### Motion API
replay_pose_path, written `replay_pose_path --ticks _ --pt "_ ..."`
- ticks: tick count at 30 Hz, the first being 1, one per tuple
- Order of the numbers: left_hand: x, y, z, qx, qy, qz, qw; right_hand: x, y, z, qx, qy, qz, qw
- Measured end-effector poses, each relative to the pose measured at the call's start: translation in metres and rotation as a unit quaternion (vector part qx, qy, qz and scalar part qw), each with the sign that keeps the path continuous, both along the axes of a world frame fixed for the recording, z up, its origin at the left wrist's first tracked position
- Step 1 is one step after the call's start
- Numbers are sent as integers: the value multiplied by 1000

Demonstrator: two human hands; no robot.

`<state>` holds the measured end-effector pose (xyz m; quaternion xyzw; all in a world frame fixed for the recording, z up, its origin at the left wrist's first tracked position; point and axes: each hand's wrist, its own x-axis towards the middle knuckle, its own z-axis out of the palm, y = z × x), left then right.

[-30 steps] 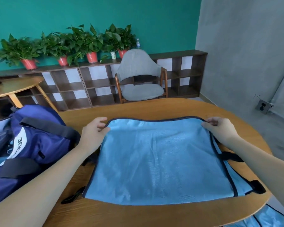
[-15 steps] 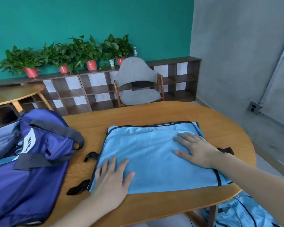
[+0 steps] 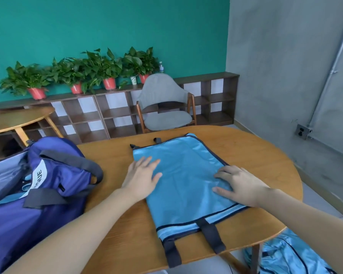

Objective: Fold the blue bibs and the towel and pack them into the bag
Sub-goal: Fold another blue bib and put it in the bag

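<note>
The folded light-blue satin bib with dark trim lies flat on the oval wooden table, under both spread hands. The left hand is motion-blurred, its fingers straight; the right hand presses with fingers apart. The open purple fabric bag, left of the left fingers, is cut off by the frame edge. More blue cloth lies half-hidden below the table.

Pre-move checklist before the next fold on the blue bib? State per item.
1. Shiny light-blue bib with dark trim lies flat on the oval wooden table: ok.
2. Left hand presses its left edge, fingers straight: ok.
3. Right hand presses its right side: ok.
4. Dark straps tucked in: not ok, they trail past the near edge.
5. Purple duffel bag open to receive: ok.
6. More blue fabric below the table, folded: cannot tell.
</note>
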<state>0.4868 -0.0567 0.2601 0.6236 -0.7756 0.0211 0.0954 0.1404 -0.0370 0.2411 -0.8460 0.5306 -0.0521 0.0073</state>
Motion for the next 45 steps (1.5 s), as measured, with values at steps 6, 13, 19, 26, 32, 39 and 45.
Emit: replay_pose_path --ticks 6,13,19,26,32,39,45 --pt "-26 64 -11 27 71 -77 994 14 30 -15 15 -97 -78 992" --pt "-20 109 -7 7 127 -134 983 13 68 -15 -28 -182 -96 978" --pt "2 142 -2 39 186 -106 976 -9 114 -26 -46 -206 -44 976" --pt "14 168 -4 109 230 -57 965 -32 141 -25 10 -232 -23 972" --pt "6 184 -9 122 220 -71 965 -37 151 -25 3 -220 -27 975" --pt "4 202 -10 97 193 -67 974 -46 158 -30 -19 -221 -25 975" --pt "-10 211 -18 32 130 -54 989 -46 160 -33 -31 -269 -56 961"
